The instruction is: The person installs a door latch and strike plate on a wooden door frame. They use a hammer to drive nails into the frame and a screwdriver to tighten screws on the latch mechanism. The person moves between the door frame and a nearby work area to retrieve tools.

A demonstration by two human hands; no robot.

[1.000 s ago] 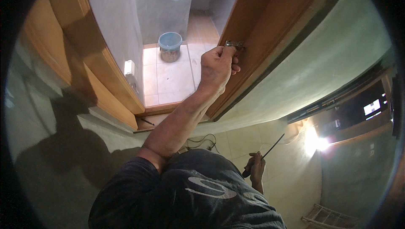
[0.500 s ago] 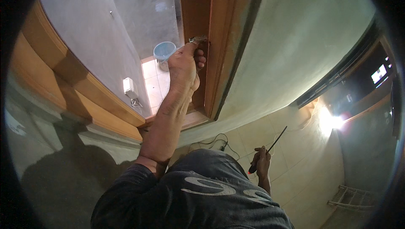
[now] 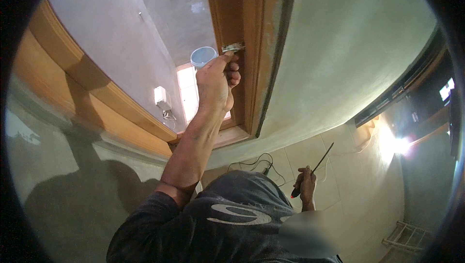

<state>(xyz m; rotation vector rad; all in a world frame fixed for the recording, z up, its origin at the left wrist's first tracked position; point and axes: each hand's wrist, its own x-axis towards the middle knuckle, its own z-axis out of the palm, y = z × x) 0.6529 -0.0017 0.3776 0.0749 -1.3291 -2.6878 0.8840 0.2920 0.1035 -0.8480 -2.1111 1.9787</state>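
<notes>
My left hand (image 3: pixel 218 81) reaches up to the inner face of the brown wooden door frame (image 3: pixel 230 16). Its thumb and fingers are closed on a small silvery piece (image 3: pixel 233 48), held against the wood; its exact kind is too small to make out. Lower on the right, beside my body, my right hand (image 3: pixel 305 185) is wrapped around a screwdriver (image 3: pixel 321 158). The long dark shaft points up and to the right, and the dark handle with a red end shows below the fingers.
Beyond the doorway a bucket with a pale blue top (image 3: pixel 203 56) stands on the tiles. A white box with loose wires (image 3: pixel 162 98) is on the wall. Behind me lie a black cable (image 3: pixel 265 165), a bright lamp (image 3: pixel 401 145) and a white rack (image 3: pixel 406 236).
The view has shifted slightly, so the frame and bucket sit differently in it. My left hand stays at the frame with the silvery piece, and my right hand keeps the screwdriver.
</notes>
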